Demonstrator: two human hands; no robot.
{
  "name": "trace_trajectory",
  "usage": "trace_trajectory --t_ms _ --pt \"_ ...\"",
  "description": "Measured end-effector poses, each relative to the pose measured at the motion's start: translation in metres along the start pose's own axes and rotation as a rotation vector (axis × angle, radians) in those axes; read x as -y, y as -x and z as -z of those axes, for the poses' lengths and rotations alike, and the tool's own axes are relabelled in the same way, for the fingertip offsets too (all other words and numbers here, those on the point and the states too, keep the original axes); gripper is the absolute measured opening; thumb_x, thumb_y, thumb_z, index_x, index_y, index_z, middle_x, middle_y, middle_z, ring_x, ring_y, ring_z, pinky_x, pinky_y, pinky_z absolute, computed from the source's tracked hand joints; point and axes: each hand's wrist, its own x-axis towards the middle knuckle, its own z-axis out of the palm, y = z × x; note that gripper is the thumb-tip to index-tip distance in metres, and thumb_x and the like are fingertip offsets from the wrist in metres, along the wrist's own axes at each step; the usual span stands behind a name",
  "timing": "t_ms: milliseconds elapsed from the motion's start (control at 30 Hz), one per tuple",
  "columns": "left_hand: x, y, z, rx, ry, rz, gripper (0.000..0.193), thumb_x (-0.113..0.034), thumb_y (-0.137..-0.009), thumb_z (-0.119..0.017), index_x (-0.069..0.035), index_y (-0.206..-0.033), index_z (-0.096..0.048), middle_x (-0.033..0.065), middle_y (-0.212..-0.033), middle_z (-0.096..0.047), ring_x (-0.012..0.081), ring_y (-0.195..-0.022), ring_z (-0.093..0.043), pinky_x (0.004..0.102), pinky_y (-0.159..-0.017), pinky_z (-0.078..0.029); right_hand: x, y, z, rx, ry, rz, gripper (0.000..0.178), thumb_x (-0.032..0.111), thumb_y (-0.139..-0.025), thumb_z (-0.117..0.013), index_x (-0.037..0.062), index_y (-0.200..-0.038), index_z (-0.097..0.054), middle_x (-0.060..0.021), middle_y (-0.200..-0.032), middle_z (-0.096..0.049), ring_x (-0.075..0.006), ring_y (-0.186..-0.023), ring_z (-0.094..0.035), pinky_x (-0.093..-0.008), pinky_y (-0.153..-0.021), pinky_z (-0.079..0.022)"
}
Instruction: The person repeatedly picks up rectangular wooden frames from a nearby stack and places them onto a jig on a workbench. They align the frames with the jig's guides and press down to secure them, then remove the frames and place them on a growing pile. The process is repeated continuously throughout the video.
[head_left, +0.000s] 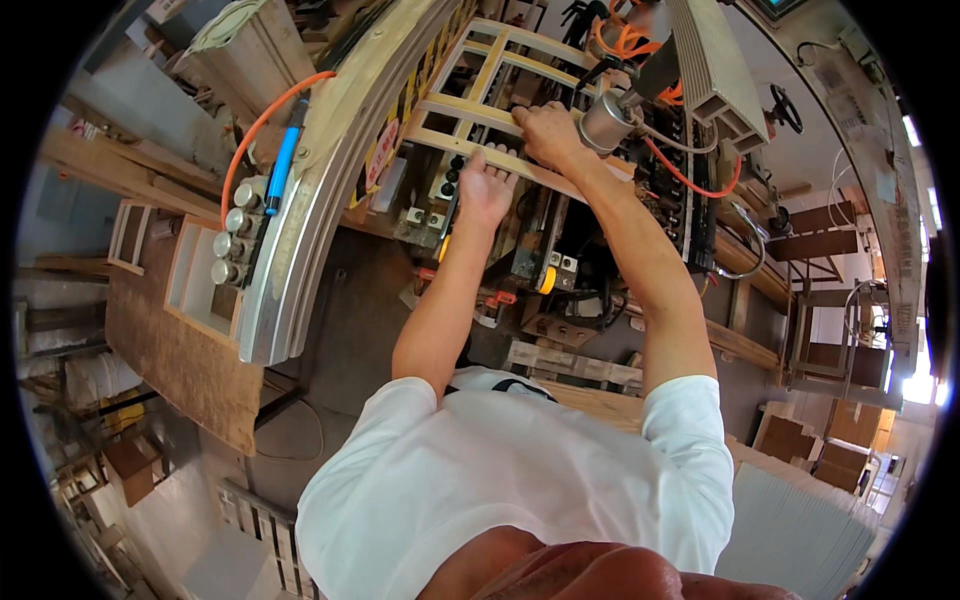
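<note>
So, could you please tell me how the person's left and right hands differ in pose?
The left hand shows its palm, the right hand its back. The left hand is lower in the picture, the right hand higher. Both are bare and at the wooden frame.

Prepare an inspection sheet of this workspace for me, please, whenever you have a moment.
Surface: dark machine under the job; brown board at left.
Job's things: pale wooden frame with crossing rails.
Clutter: blue pen-shaped object beside the long beam; pale open box on the board.
Hands: left hand at the frame's near rail, right hand on the frame; grips partly hidden.
Cables: orange hose at left, red hose at right.
Surroundings: pale sheets, apparently stacked, lower right.
</note>
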Motion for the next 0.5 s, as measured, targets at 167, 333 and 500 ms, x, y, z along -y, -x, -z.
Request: trace_trajectory --t_ms 167,333,500 --pt "0.003 0.034 0.015 0.015 -0.161 0.004 0.048 -0.012 -0.102 -0.038 -0.001 -0.146 -0.022 0.0167 -0.147 -0.030 0.0307 -0.135 -0.034 0.0463 -0.115 -0.025 0.003 0.000 0.004 -0.041 -0.015 0.008 0.030 0.004 -0.072 -0.062 0.0041 -0.101 -0.059 -0.0164 -0.086 -0.066 -0.0325 -0.087 -0.063 -0.0426 -0.086 -0.041" --pt "-0.002 0.087 0.027 -0.037 -0.202 0.016 0.047 -0.009 -0.101 -0.037 -0.001 -0.145 -0.022 0.0173 -0.146 -0.031 0.0311 -0.134 -0.036 0.0479 -0.114 -0.027 0.009 -0.001 0.013 0.061 -0.045 -0.031 0.025 0.003 -0.072 -0.060 0.0037 -0.097 -0.059 -0.0162 -0.090 -0.067 -0.0326 -0.092 -0.063 -0.0434 -0.087 -0.041" --pt "-0.001 0.159 0.044 -0.072 -0.125 0.109 0.027 0.000 -0.096 -0.044 -0.002 -0.123 -0.043 0.0133 -0.129 -0.048 0.0303 -0.130 -0.042 0.0473 -0.114 -0.029 0.005 -0.006 0.007 0.073 -0.023 -0.022 0.022 0.003 -0.074 -0.058 0.0032 -0.096 -0.059 -0.0161 -0.086 -0.066 -0.0335 -0.087 -0.063 -0.0435 -0.084 -0.040"
